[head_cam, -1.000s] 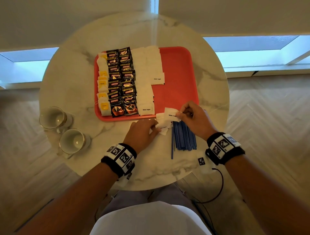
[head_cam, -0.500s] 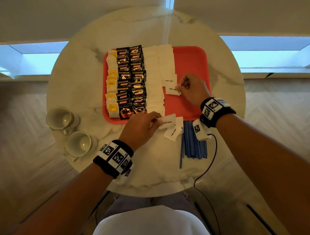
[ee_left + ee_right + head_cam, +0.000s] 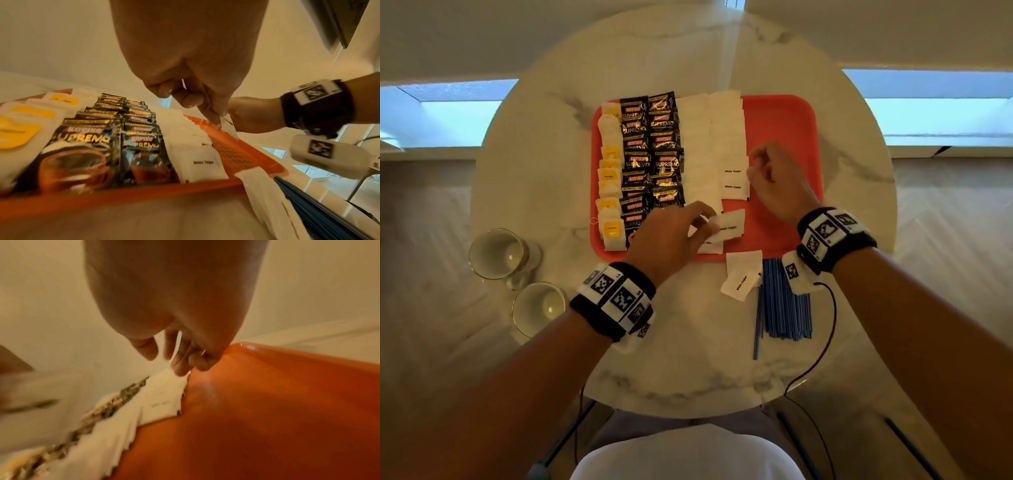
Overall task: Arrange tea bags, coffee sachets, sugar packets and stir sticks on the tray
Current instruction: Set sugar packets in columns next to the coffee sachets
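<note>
Two hands work over the red tray [image 3: 784,116] on the round marble table [image 3: 524,178]. Your left hand [image 3: 671,236] pinches a white sugar packet [image 3: 731,226] between thumb and fingertips, just above the tray's near edge. Your right hand [image 3: 779,185] hangs beside the second column of white sugar packets [image 3: 729,150], its fingers loosely curled and holding nothing. On the tray, from your left, run a column of tea bags [image 3: 610,178], two columns of Kopiko Supremo coffee sachets [image 3: 650,157], then the sugar columns. Off the tray, on the marble just beyond its near edge, lie two loose sugar packets [image 3: 741,274] beside a bundle of blue stir sticks [image 3: 784,301]. Two glass cups [image 3: 498,253] stand at the table's left edge.
</note>
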`<act>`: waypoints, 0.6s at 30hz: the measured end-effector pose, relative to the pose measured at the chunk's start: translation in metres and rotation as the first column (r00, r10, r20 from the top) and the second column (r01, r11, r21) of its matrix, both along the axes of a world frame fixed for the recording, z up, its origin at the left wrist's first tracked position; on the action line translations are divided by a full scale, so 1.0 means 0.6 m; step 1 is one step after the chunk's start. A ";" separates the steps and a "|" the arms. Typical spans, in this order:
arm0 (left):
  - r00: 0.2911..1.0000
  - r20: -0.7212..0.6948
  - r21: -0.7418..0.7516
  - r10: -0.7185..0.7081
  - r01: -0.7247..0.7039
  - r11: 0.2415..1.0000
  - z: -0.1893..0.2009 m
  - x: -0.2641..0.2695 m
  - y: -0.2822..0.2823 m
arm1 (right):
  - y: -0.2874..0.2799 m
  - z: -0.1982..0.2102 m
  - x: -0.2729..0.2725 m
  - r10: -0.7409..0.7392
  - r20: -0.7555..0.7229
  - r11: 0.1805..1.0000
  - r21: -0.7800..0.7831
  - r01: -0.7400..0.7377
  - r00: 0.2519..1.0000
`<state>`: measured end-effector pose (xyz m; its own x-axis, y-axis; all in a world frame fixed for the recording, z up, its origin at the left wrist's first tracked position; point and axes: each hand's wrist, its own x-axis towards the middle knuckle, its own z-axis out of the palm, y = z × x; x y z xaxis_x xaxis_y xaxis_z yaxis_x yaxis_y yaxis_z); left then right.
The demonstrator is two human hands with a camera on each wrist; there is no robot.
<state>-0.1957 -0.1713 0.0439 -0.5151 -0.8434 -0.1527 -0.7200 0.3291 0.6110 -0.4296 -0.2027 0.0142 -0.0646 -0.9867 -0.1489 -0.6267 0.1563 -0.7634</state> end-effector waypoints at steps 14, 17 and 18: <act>0.984 -0.069 -0.060 0.162 -0.167 0.984 -0.008 -0.044 -0.059 | 0.024 -0.017 -0.017 0.026 0.018 0.992 0.126 -0.028 1.000; 0.991 -0.050 -0.040 0.125 -0.127 0.991 -0.020 -0.031 -0.026 | 0.017 -0.031 -0.010 0.003 -0.005 0.989 0.146 -0.002 1.000; 0.993 -0.036 -0.030 0.109 -0.110 0.993 -0.024 -0.027 -0.013 | 0.015 -0.034 -0.007 -0.015 -0.006 0.988 0.151 0.016 1.000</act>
<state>-0.2118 -0.1793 0.0292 -0.4238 -0.8992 -0.1083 -0.7316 0.2694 0.6263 -0.4338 -0.1940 -0.0062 -0.0809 -0.9517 -0.2963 -0.6269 0.2797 -0.7272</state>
